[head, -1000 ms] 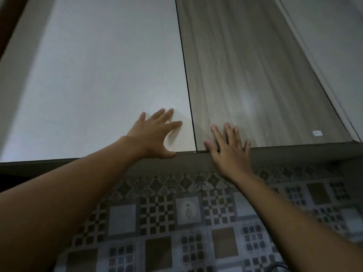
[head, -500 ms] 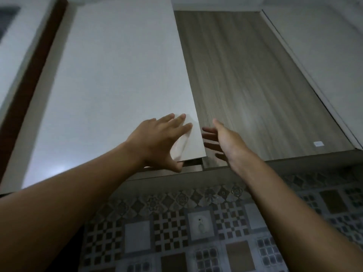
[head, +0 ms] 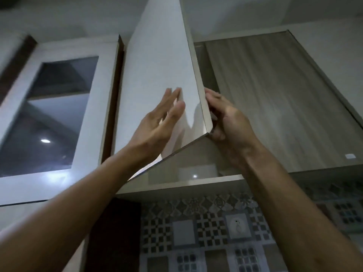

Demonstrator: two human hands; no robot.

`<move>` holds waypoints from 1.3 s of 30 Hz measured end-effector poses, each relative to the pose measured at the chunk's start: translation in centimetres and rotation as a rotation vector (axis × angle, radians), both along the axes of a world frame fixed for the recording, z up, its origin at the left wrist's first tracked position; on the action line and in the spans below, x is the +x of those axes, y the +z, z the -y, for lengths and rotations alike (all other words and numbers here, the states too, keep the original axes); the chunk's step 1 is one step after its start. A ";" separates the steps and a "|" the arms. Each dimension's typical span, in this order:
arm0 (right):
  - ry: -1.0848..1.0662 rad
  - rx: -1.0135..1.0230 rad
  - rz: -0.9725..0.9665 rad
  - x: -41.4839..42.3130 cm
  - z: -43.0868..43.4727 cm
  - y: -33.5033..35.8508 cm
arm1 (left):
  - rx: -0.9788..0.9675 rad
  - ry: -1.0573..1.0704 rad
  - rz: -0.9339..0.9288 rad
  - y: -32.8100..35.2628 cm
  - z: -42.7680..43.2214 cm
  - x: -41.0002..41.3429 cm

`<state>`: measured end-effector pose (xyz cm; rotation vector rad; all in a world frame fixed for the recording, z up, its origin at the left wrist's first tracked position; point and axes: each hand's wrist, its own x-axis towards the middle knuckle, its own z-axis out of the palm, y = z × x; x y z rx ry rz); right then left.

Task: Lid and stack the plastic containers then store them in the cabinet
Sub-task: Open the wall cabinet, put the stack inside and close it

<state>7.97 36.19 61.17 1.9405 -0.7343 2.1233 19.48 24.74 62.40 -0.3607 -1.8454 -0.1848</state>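
Pale laminate bottom shelf (head: 167,186) of the wall cabinet (head: 200,63) is showing only its front edge, running beneath the half-open white cabinet door (head: 157,75). Top face is facing away; contents cannot be told.

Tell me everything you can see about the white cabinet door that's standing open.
The white cabinet door is a tall flat panel, matt and faintly textured, with a beige band along its edge and no handle in view. It stands partly open, hinged on its left side. The right hand grips its free edge near the lower corner, fingers curled behind it. The left hand is held flat, fingers straight, at its front face; contact cannot be told.
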 end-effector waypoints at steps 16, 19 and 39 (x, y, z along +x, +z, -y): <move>0.006 0.085 -0.157 23.6 19.6 -2.7 | 0.411 0.415 -0.263 -0.8 3.9 27.6; -0.068 0.111 -0.184 26.5 23.0 -3.5 | 0.330 0.620 -0.335 -2.6 5.8 30.0; -0.280 0.325 -0.116 18.6 21.1 -15.6 | 0.645 0.586 -0.526 -16.1 12.3 24.0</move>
